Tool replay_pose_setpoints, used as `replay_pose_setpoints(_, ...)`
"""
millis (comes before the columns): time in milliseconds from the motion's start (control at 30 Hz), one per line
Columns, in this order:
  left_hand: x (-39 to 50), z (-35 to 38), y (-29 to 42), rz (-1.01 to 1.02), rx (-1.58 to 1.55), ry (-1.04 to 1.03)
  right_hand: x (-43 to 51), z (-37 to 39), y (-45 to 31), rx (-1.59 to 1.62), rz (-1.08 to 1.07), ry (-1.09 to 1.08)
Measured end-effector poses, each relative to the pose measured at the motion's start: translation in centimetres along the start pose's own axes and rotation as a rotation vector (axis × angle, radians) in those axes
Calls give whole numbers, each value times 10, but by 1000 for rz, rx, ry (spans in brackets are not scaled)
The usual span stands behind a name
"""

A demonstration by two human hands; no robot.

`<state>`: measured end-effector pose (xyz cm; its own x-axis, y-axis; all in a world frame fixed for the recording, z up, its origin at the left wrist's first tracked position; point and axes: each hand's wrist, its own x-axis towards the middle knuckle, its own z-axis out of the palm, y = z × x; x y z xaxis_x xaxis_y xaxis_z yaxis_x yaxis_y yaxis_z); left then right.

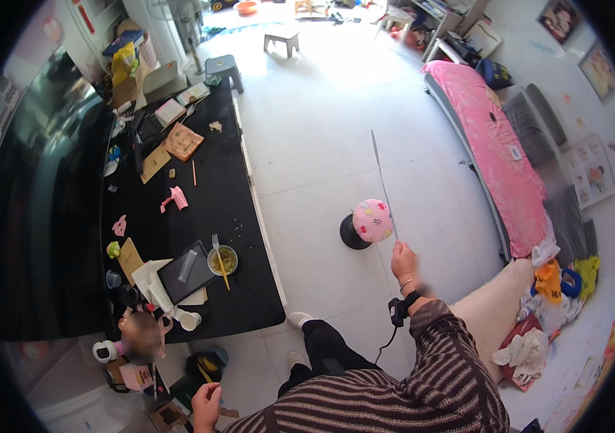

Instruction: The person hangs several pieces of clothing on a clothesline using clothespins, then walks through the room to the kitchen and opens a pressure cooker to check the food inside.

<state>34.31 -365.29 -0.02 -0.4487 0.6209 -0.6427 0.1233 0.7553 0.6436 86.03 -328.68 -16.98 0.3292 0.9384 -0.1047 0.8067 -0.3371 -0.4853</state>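
Note:
My right hand (405,261) grips the lower end of a long thin grey stick (382,172). Its far end is slightly broader and points away from me over the floor; I cannot tell what kind of tool it is. Just left of the stick stands a round stool with a pink patterned seat (372,221) and a black base (353,234). Low in the view, my left hand (208,405) has its fingers curled together, with nothing visible in them. A dark bin (202,361) with something yellow inside is just beyond that hand.
A black table (221,189) on the left bears a bowl with a fork (223,261), a tablet (186,272), a paper cup (189,320) and papers. A pink-covered bed (496,162) lines the right. Farther off stand a grey stool (224,69) and a small bench (282,41).

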Motion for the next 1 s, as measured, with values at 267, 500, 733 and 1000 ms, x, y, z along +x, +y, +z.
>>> replay_pose_setpoints(267,-31,-3,-63,128,-11,-98,-175,-90,90,-656,61,-746)
replay_pose_setpoints(500,-23,-4,-103,353,127,-252,-335,-157,128,-650,107,-921)
replay_pose_setpoints(733,-30,-8,-78,445,4,-286,-385,-200,121,-561,74,-686)
replay_pose_setpoints(1000,-78,26,-33,560,61,-271,-431,-276,161,-134,69,-190)
